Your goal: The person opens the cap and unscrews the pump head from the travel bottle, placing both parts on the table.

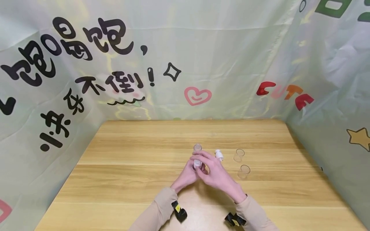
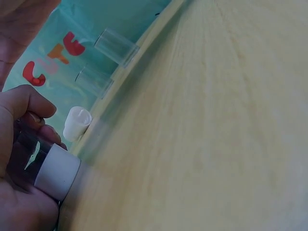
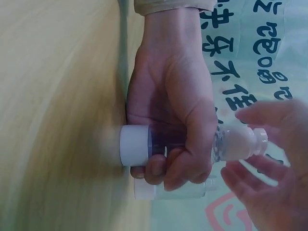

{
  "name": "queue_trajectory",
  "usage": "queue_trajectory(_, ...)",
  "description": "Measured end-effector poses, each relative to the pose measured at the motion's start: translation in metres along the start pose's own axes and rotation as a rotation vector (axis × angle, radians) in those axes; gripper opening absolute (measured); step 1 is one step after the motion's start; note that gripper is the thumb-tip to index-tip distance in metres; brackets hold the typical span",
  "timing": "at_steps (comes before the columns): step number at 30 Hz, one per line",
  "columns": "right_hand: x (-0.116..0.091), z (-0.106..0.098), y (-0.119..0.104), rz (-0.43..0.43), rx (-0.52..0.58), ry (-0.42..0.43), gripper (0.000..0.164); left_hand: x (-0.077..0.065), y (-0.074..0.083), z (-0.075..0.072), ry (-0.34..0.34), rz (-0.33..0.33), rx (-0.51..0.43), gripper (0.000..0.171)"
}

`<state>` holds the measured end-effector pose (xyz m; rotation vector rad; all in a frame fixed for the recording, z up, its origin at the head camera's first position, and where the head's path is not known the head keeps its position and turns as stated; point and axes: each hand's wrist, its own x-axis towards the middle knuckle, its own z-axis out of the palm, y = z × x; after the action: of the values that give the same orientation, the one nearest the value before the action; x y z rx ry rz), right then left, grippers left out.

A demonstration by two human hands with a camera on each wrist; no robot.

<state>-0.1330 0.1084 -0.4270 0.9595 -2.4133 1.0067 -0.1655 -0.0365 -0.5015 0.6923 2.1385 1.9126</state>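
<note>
My left hand (image 1: 188, 176) grips a clear bottle with a white base (image 3: 134, 145), fingers wrapped round its see-through body. The bottle stands upright, its base at the table. From its top rises a white fitting (image 3: 238, 142) with a small knob. My right hand (image 1: 216, 173) is held around this fitting, fingers and thumb spread, with gaps showing between them and it in the right wrist view. Behind the gripped bottle is a second clear bottle with a white base (image 3: 180, 190). A white stepped piece (image 1: 219, 155) stands to the right, beyond my right hand.
Two clear open cylinders, a farther one (image 1: 239, 155) and a nearer one (image 1: 244, 172), stand on the wooden table (image 1: 130, 179) right of my hands. Printed cloth (image 1: 231, 54) hangs along the back and both sides.
</note>
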Motion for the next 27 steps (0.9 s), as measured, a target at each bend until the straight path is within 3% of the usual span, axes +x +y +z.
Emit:
queue_trajectory(14,0.0006,-0.0001,-0.0007,-0.01,-0.002,0.01,0.041,0.0005,-0.0004,0.0011,0.012,-0.004,-0.004,0.029)
queue_trajectory(18,0.0004,-0.0004,-0.0015,0.003,0.025,-0.004,0.04,0.0002,-0.0001,0.0008,-0.005,0.001,-0.01,0.045)
queue_trajectory(23,0.0014,0.0,-0.0008,0.01,-0.009,-0.001,0.041,0.0007,0.0014,0.0012,0.004,0.006,0.041,0.034)
queue_trajectory(27,0.0012,-0.0019,-0.0016,-0.009,0.025,-0.024,0.042,-0.0005,0.0021,0.0001,-0.001,-0.008,-0.009,0.05)
